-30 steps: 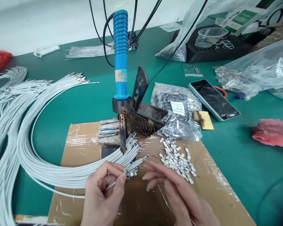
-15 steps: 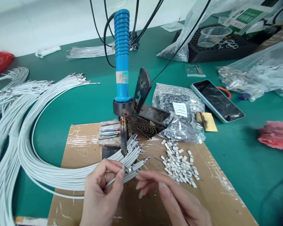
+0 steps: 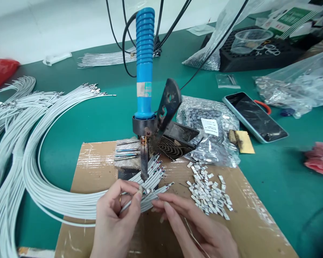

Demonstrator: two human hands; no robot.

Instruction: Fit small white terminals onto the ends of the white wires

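Note:
My left hand (image 3: 115,218) pinches a white cable (image 3: 125,206) between thumb and forefinger, a small metal piece (image 3: 148,191) at its end. Just right of it, my right hand (image 3: 196,222) is closed on a thin solder wire (image 3: 190,229), which trails down past the palm. Its fingertips are close to the cable end; whether they touch is unclear. Above my left fingertips, a blue-handled soldering iron (image 3: 144,53) hangs tip-down in a black stand (image 3: 169,102). Behind both hands lies a bundle of white cables (image 3: 70,202), its ends under the iron's tip.
Small metal tabs (image 3: 208,191) lie piled on the cardboard (image 3: 91,236), right of the stand. Behind them are a plastic bag of parts (image 3: 201,111), a yellow sponge (image 3: 244,142) and a phone (image 3: 255,116). More cable bundles (image 3: 5,161) cover the left side.
My right hand has moved left and closed its fingers nearer the cable end, and the solder wire now shows in it. My left hand keeps its pinch. The view has shifted slightly.

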